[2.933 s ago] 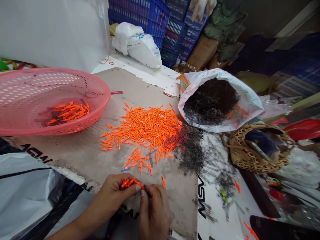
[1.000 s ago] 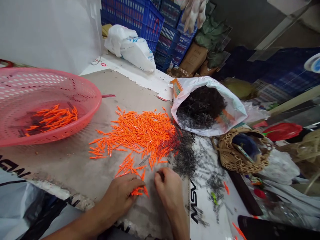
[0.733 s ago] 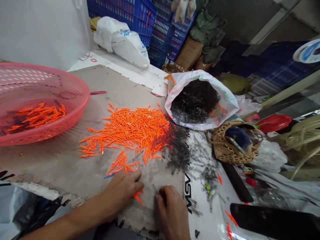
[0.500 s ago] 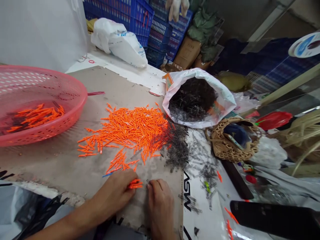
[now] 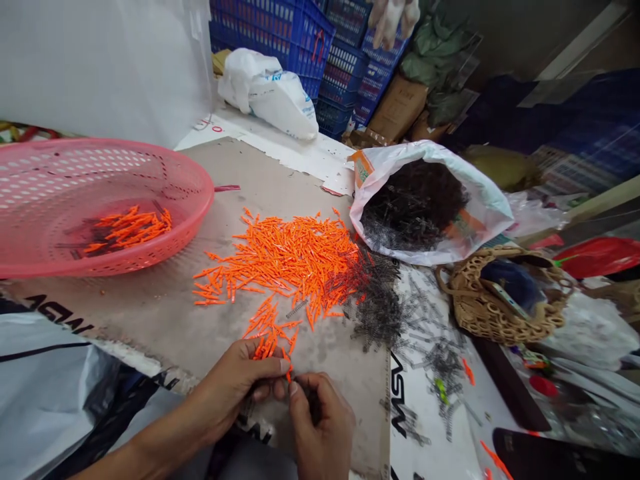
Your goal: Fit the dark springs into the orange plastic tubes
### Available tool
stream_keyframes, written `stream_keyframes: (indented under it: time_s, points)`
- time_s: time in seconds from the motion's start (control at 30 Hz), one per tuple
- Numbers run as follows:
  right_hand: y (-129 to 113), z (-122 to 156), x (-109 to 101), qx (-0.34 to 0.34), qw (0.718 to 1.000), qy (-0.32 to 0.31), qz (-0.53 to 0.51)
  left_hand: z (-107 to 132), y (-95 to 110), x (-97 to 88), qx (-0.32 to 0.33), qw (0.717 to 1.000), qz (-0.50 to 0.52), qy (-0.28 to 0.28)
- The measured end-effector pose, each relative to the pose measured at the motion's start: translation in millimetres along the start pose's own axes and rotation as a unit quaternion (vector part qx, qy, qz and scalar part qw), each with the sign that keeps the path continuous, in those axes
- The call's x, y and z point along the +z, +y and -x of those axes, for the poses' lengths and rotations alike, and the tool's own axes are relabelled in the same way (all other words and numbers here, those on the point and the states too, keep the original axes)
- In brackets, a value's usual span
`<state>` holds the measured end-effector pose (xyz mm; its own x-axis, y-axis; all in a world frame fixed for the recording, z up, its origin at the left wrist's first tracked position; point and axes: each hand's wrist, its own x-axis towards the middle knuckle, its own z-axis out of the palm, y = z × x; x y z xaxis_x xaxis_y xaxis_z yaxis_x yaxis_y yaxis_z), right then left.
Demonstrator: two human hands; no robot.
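Note:
My left hand [image 5: 235, 377] is closed around several small pointed orange plastic pieces, with one orange piece [image 5: 287, 367] sticking out between thumb and fingers towards the right. Close against that piece's tip, my right hand [image 5: 325, 423] has thumb and fingers pinched; whatever lies in the pinch is too small and hidden to make out. Just beyond the hands spreads a heap of orange plastic pieces [image 5: 295, 257], a few of them lying nearer in a small cluster. Dark coil springs [image 5: 380, 310] form a pile at the heap's right side, and one loose spring [image 5: 297, 309] rests in front of it.
On the left stands a pink perforated basket [image 5: 200, 200] holding orange pieces and dark springs. An open white sack [image 5: 480, 193] full of springs lies at the back right, beside a woven bag [image 5: 465, 307] with a phone. Blue crates [image 5: 270, 33] are stacked behind.
The hands have come together, the right one turning towards the left. An orange piece now protrudes from the left hand to the right fingertips. The whole scene has shifted rightward in view.

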<state>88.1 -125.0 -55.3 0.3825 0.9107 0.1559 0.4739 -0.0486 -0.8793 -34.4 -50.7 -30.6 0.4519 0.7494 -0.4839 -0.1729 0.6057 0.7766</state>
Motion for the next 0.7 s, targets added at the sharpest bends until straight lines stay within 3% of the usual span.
stream_keyframes:
  time_s: [0.3,0.5,0.7]
  points:
    - [-2.9,4.6,6.0,-0.062,0.993,0.045,0.094,2.6,-1.5,-3.7,0.014,0.998,-0.037,0.048]
    - [-2.1,8.4,9.5,-0.114,0.976,0.083,0.168,1.9,-1.8,-1.4,0.034,0.998,-0.044,0.033]
    - [-4.1,9.6,11.0,-0.120,0.971,0.089,0.187,0.1,-4.8,-2.3,0.049,0.997,-0.046,0.028]
